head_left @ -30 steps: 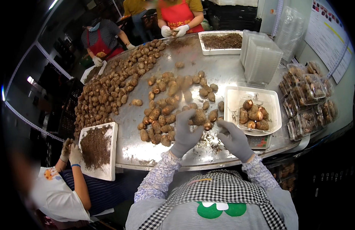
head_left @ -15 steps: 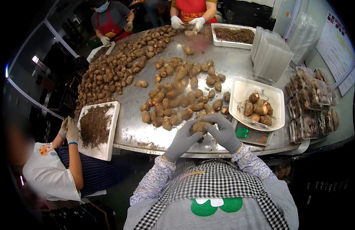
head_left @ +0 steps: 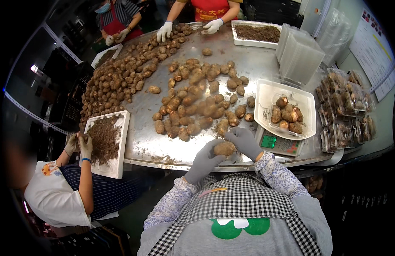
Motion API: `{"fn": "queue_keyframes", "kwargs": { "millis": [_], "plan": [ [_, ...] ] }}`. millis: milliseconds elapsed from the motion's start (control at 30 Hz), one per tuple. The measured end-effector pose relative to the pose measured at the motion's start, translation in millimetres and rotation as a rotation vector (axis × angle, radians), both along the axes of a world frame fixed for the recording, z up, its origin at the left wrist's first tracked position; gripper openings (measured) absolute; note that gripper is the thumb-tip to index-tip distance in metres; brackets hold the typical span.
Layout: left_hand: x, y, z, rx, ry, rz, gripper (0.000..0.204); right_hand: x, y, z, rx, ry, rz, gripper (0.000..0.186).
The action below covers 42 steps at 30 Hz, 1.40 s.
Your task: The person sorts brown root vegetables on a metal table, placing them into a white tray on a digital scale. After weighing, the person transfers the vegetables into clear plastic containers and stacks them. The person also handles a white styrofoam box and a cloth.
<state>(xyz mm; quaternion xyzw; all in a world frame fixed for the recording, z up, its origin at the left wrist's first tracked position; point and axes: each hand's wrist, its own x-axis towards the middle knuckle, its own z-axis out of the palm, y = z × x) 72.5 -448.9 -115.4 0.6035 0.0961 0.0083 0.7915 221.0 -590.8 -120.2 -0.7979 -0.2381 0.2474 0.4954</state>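
My left hand (head_left: 204, 160), gray-gloved, is closed around a brown hairy tuber (head_left: 224, 149) over the near table edge. My gray-gloved right hand (head_left: 243, 143) is just above and right of it, fingers curled together near the tuber's top; what they pinch, if anything, is hidden. Loose tubers (head_left: 183, 121) lie beyond my hands. A scale with a green display (head_left: 279, 145) stands to the right, under a white tray (head_left: 307, 102) holding a clear box of tubers (head_left: 287, 113).
A big tuber heap (head_left: 116, 81) covers the table's left. Soil trays (head_left: 125, 128) sit along the edges. Empty clear containers (head_left: 299, 55) and filled boxes (head_left: 346, 106) stand right. Co-workers (head_left: 69, 192), (head_left: 117, 19), (head_left: 208, 10) handle tubers at the left and far side.
My hands drew together onto a tuber; the right one has since lifted slightly off it. The far co-worker's hand moved left onto the heap. The view has shifted.
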Motion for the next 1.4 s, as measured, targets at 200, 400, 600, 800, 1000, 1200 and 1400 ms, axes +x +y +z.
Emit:
{"fn": "queue_keyframes", "kwargs": {
  "millis": [200, 400, 600, 800, 1000, 1200, 1400],
  "plan": [
    [0.6, 20.1, 1.9, -0.068, -0.083, 0.121, 0.056, -5.0, -8.3, -2.3, -0.187, 0.038, 0.061, 0.057],
    [6.0, 25.1, -6.9, -0.098, -0.046, 0.174, 0.065, -6.4, -3.0, -2.1, 0.266, -0.243, 0.055, 0.029],
    [12.6, 24.0, 8.9, -0.049, 0.089, 0.111, 0.051, -10.2, 15.1, 38.6, 0.314, -0.279, 0.127, 0.013],
    [15.8, 21.1, 7.2, -0.005, 0.065, 0.165, 0.052, -8.9, 19.0, 41.2, 0.325, -0.731, 0.155, 0.012],
    [13.6, 27.4, -7.8, -0.043, -0.017, 0.234, 0.055, -10.2, -1.6, 12.1, 0.179, -0.645, 0.172, 0.014],
    [7.1, 22.6, -3.5, -0.082, 0.037, 0.217, 0.054, -3.9, 3.7, -3.1, 0.176, -0.517, 0.165, 0.031],
    [7.1, 25.5, -19.9, 0.154, 0.008, 0.178, 0.058, -6.9, 9.5, 30.9, -0.083, -0.409, 0.340, 0.035]
  ]
}}
